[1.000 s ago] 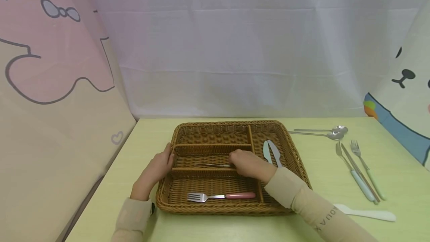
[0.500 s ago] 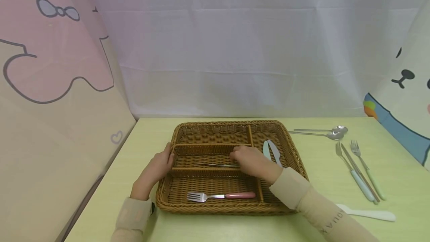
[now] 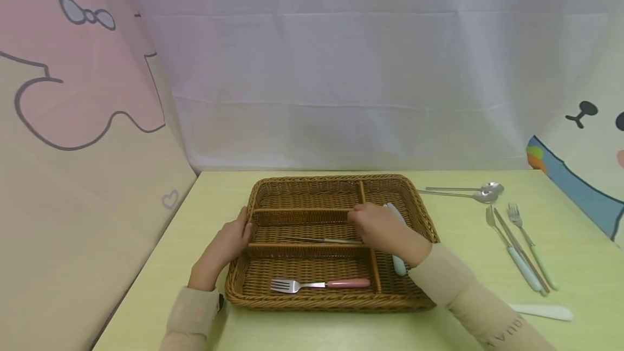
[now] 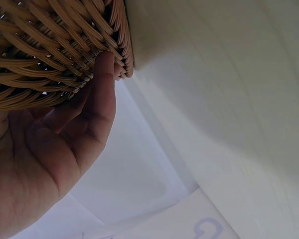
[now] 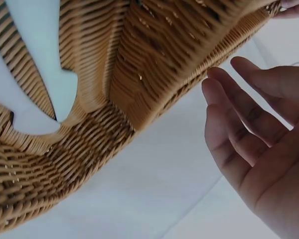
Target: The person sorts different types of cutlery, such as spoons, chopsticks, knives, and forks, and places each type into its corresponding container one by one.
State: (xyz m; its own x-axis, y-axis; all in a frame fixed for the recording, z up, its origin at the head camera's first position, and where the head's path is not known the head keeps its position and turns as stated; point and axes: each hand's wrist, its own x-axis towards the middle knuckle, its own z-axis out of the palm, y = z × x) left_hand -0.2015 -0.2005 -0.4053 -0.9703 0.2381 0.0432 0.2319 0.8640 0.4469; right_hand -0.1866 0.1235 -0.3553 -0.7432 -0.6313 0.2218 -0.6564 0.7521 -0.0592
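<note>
In the head view, my left hand [image 3: 233,242] grips the left side of a brown wicker basket [image 3: 312,303], its thumb over the rim. The left wrist view shows the fingers [image 4: 100,107] against the outer weave. My right hand [image 3: 382,227] hovers by the right-hand divider; its fingers are loosely bent around nothing in the right wrist view. In the middle compartment lies a slim metal utensil with a pale green handle [image 3: 338,241], its kind unclear. A fork with a pink handle [image 3: 322,284] lies in the front compartment. Two pastel knives [image 5: 37,50] lie in the right compartment, partly hidden by my right hand.
Right of the basket lie two spoons [image 3: 485,196], a fork with a green handle [image 3: 536,253], a utensil with a blue handle [image 3: 524,268] and thin metal sticks [image 3: 512,238] between them. A white knife [image 3: 543,312] lies nearer, partly behind my sleeve.
My right hand has moved right, away from the slim utensil, and its green handle now shows. The utensil stays in the middle compartment. My left hand keeps its place.
</note>
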